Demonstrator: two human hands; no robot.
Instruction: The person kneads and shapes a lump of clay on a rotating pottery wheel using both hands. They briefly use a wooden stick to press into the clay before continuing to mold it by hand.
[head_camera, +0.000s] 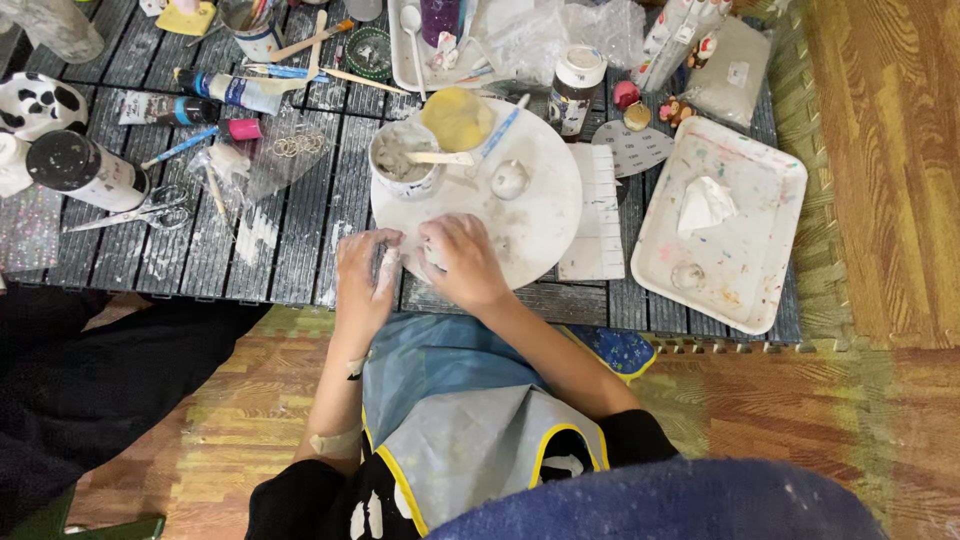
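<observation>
My left hand (364, 272) and my right hand (462, 260) meet at the near edge of a round white board (540, 215). Both are smeared with pale clay and close around a small lump of white clay (412, 255) that is mostly hidden between them. On the board stand a cup of grey paste (402, 160) with a wooden stick in it, a yellow sponge (456, 117), a small white ball (509, 179) and a blue-handled tool (500, 130).
A dark slatted table (300, 225) holds scissors (150, 212), paint tubes (225, 90), a black-capped bottle (85, 170), a brown jar (574, 90) and a white square tray (740, 225) with crumpled tissue. Wooden floor lies to the right. A dark-clothed person sits at left.
</observation>
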